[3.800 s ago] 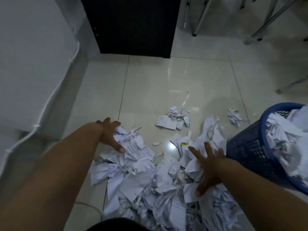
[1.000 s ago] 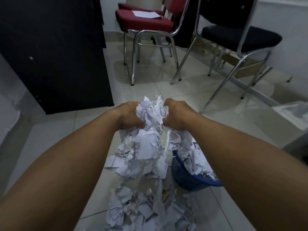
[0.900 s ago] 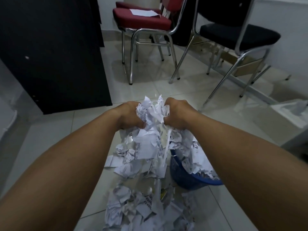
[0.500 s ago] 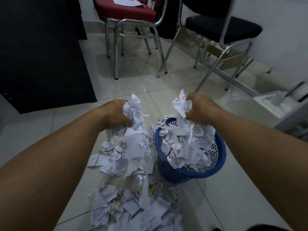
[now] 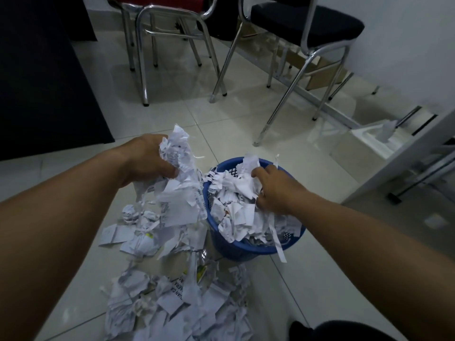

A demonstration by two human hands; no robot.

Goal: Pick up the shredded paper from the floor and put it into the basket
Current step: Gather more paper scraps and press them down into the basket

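A blue mesh basket [image 5: 237, 252] stands on the tiled floor, heaped with shredded paper [image 5: 242, 217]. My right hand [image 5: 274, 189] is down on that heap, its fingers curled into the paper with the tips hidden. My left hand [image 5: 145, 163] grips a bunch of shredded paper [image 5: 177, 153] just left of the basket's rim, and strips hang down from it. A large pile of torn and crumpled paper [image 5: 172, 299] lies on the floor in front of and left of the basket.
Chrome-legged chairs stand behind: one [image 5: 144, 70] at the centre back and a black-seated one [image 5: 307, 25] to the right. A black cabinet [image 5: 37, 82] fills the left. A white dustpan [image 5: 374, 139] and a white table leg [image 5: 406, 156] are at the right.
My hands have separated from one shared bunch. The right hand has dropped from above the basket down onto its paper heap. The left hand still holds its bunch beside the rim.
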